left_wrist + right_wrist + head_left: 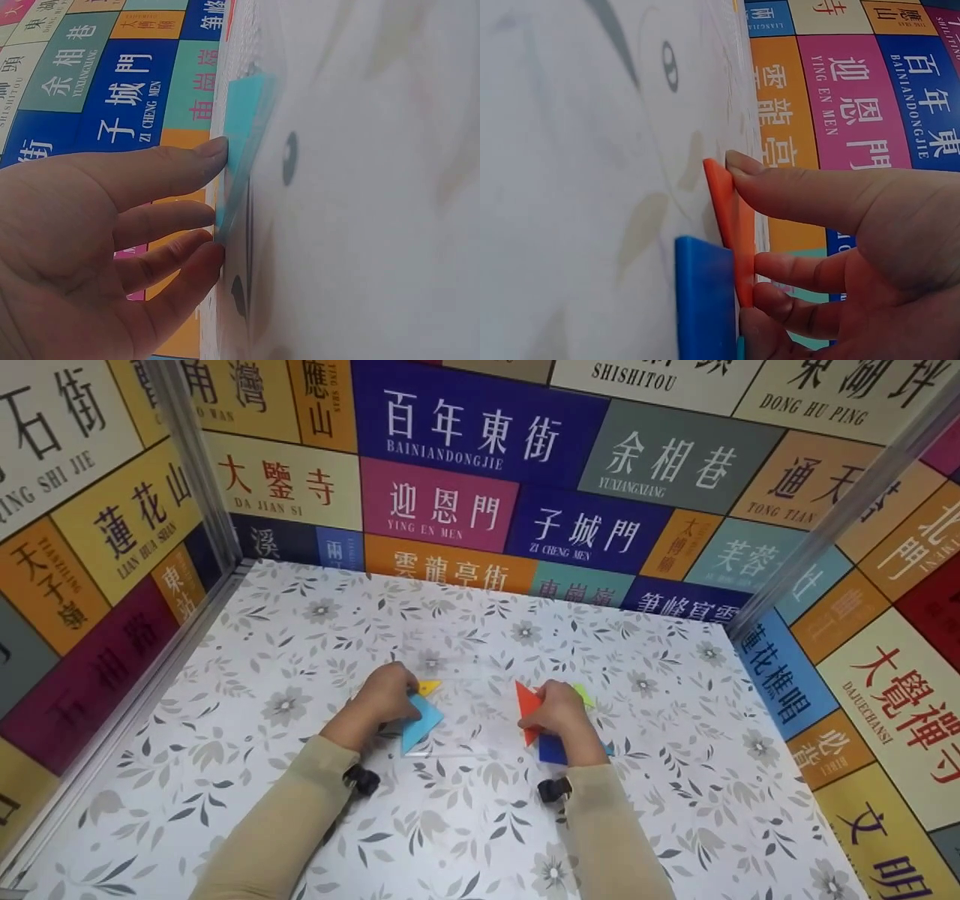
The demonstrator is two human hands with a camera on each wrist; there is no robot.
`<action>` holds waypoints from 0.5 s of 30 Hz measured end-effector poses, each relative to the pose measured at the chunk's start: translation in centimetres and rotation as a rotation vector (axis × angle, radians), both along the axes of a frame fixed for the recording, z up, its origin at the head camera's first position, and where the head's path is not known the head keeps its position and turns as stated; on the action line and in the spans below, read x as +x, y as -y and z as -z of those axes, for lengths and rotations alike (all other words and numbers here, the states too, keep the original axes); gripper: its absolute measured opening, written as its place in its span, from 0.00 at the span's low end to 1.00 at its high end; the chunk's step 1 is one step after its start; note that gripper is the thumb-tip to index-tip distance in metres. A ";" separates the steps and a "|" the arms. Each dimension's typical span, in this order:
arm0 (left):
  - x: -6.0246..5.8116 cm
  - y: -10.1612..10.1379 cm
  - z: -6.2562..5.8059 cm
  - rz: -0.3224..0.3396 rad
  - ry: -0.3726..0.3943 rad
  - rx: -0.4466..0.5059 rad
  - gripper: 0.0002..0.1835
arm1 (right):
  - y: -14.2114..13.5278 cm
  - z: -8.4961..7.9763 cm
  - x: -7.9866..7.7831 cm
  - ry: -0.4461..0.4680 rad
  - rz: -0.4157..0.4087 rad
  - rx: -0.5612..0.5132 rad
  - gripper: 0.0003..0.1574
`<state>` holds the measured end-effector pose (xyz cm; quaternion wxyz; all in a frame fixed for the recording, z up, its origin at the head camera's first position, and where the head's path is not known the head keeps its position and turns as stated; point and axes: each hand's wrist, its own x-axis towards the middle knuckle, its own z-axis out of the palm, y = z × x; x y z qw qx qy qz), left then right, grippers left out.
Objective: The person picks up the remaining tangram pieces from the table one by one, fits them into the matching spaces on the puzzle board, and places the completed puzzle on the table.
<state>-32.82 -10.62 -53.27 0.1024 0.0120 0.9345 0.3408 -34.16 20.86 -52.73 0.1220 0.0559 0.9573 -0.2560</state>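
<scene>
My left hand [385, 694] holds a flat light blue piece [424, 726] between thumb and fingers. In the left wrist view the fingertips meet that light blue piece [244, 112] along its edge. A small yellow triangle [428, 688] pokes out just beyond these fingers. On the other side, my right hand [562, 709] grips an orange-red triangle [527, 705], with the thumb at one corner and the fingers along its side. Beside it lies a thick dark blue piece [705, 300], partly hidden by the hand in the head view. A lime green piece [583, 695] shows behind the right hand.
Between the hands lies a clear plastic square [450, 754] on the white flowered tabletop [480, 825]. A teal tip [610, 750] shows past the right wrist. Panels with coloured signs [480, 427] enclose the table at the back and sides.
</scene>
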 end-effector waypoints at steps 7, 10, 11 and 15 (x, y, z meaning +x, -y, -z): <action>0.0 -0.2 0.0 -0.030 0.032 0.000 0.29 | -0.3 0.3 -0.1 0.018 -0.013 -0.010 0.38; 0.0 -0.2 0.0 -0.032 0.038 0.005 0.29 | -0.4 0.3 -0.2 0.028 -0.006 -0.014 0.39; 0.0 -0.1 -0.1 -0.028 0.036 0.005 0.29 | -0.3 0.2 -0.2 0.031 -0.003 -0.014 0.39; 0.0 0.0 -0.1 -0.011 0.025 0.001 0.28 | -0.3 0.0 -0.3 0.036 0.007 -0.013 0.40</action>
